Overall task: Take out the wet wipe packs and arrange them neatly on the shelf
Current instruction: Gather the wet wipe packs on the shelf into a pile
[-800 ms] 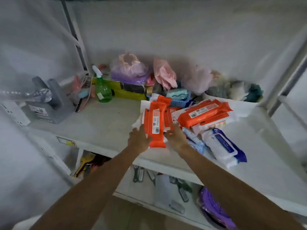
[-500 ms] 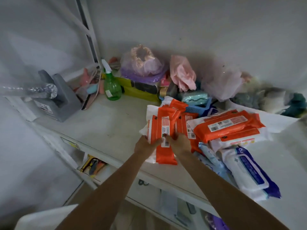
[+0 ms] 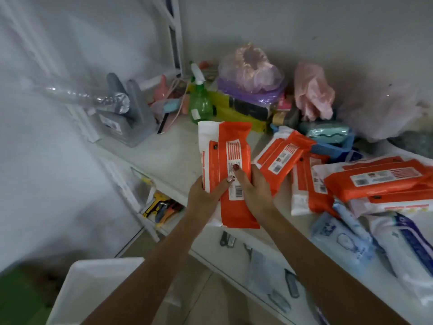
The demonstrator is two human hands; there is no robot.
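Note:
An orange and white wet wipe pack is held lengthwise above the front edge of the white shelf. My left hand grips its lower left side and my right hand grips its lower right side. More orange packs lie to the right: one tilted, one beneath it, and a stack further right. Blue and white wipe packs lie at the shelf's front right.
A green spray bottle, a grey holder, plastic bags and a blue basket crowd the back. A lower shelf holds tools. A white bin stands below left.
Both hands have lifted one orange pack off the pile and brought it left and toward me. The view has swung left and down, revealing the white bin.

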